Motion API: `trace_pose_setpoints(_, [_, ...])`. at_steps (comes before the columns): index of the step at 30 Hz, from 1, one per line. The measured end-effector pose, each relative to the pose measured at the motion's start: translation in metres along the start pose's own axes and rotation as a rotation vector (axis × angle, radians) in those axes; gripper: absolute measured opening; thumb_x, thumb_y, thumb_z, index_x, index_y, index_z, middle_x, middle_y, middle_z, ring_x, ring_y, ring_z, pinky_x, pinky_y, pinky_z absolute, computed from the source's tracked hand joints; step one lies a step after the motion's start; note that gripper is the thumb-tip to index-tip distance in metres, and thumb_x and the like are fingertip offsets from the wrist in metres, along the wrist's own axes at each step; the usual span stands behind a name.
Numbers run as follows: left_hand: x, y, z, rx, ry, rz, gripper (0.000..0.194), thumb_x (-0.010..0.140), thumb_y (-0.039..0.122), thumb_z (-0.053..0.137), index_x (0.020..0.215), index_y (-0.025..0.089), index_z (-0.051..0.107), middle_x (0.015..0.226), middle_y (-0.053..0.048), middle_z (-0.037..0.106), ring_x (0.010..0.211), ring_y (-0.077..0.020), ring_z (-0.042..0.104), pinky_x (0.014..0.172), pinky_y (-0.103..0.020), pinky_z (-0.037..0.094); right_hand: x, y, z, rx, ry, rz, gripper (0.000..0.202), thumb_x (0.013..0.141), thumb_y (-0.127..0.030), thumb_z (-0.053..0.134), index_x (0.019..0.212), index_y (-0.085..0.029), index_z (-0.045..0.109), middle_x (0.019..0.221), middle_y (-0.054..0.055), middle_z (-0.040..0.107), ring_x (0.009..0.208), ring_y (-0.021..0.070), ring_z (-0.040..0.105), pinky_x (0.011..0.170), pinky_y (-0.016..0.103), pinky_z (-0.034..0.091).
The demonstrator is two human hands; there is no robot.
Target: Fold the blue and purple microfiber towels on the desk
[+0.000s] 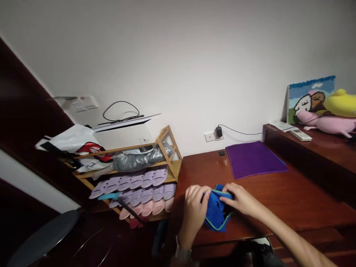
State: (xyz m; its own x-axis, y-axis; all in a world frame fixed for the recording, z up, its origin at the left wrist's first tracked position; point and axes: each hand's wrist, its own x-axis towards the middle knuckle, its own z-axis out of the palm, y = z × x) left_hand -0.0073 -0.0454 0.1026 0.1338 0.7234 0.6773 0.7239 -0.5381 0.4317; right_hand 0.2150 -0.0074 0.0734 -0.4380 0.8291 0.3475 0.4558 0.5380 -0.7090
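Observation:
A blue cloth (215, 207) with light green edging lies crumpled near the front of the reddish-brown desk (200, 167). At its left upper edge my left hand (196, 204) pinches the fabric between thumb and fingers. On the opposite side my right hand (239, 198) also grips the cloth, thumb toward the middle. Part of the cloth droops between the hands, its lower border loose. Farther back on the desk, a purple cloth (254, 159) is spread flat, with a bit of blue showing at its right edge.
Left of the desk stands a wooden rack (174, 167) with rows of lilac clogs (136, 180) and pink slippers (147, 208). A black charger (219, 131) is plugged into the wall. On the raised ledge at right are a remote (300, 134) and a pink plush toy (330, 123).

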Motion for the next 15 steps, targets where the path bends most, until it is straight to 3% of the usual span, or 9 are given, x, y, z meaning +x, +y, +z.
trace_pose_setpoints(2, [0.021,0.007,-0.018,-0.009,0.119,0.035,0.025,0.106,0.036,0.05,0.099,0.027,0.072,0.096,-0.006,0.076,0.098,-0.0248,0.069,0.098,-0.043,0.051,0.012,-0.013,-0.017,-0.12,0.013,0.006,0.008,0.089,-0.022,0.067,0.089,-0.025,0.06,0.087,-0.001,0.067,0.086,0.0187,0.063,0.079,0.03,0.045])
trace_pose_setpoints(5, [0.049,0.006,-0.048,-0.03,0.228,0.052,0.024,0.107,0.037,0.05,0.105,0.025,0.071,0.102,-0.006,0.076,0.1,-0.023,0.071,0.095,-0.037,0.054,0.023,-0.017,-0.04,-0.283,0.06,0.086,0.019,0.079,-0.011,0.066,0.091,-0.024,0.058,0.092,0.001,0.069,0.086,0.0188,0.064,0.075,0.029,0.042])
trace_pose_setpoints(8, [0.072,-0.005,-0.084,-0.029,0.384,-0.007,0.024,0.106,0.04,0.052,0.109,0.023,0.069,0.103,-0.006,0.077,0.095,-0.0206,0.072,0.088,-0.032,0.056,0.024,-0.012,-0.065,-0.365,0.157,0.128,0.01,0.085,-0.015,0.059,0.085,-0.024,0.055,0.088,0.002,0.068,0.077,0.0177,0.062,0.069,0.029,0.04])
trace_pose_setpoints(11, [0.084,-0.012,-0.116,-0.053,0.543,-0.065,0.025,0.104,0.042,0.053,0.111,0.022,0.067,0.102,-0.006,0.076,0.093,-0.0198,0.073,0.085,-0.031,0.056,0.022,-0.024,-0.087,-0.263,0.264,0.037,0.007,0.091,-0.022,0.052,0.085,-0.025,0.052,0.083,0.0,0.065,0.072,0.0171,0.061,0.068,0.03,0.045])
trace_pose_setpoints(13, [0.086,-0.007,-0.124,-0.072,0.509,-0.033,0.024,0.104,0.042,0.054,0.111,0.022,0.066,0.101,-0.005,0.076,0.091,-0.0192,0.073,0.083,-0.029,0.056,0.024,-0.05,-0.091,-0.137,0.263,-0.065,0.008,0.094,-0.032,0.056,0.097,-0.025,0.055,0.09,0.002,0.066,0.077,0.0172,0.063,0.072,0.031,0.05])
trace_pose_setpoints(15, [0.086,0.007,-0.122,-0.072,0.395,0.032,0.021,0.104,0.039,0.055,0.109,0.023,0.067,0.1,-0.004,0.076,0.091,-0.0188,0.073,0.084,-0.029,0.056,0.033,-0.086,-0.084,-0.08,0.217,-0.16,0.033,0.092,-0.043,0.066,0.116,-0.025,0.056,0.103,0.004,0.068,0.083,0.0178,0.065,0.076,0.032,0.054])
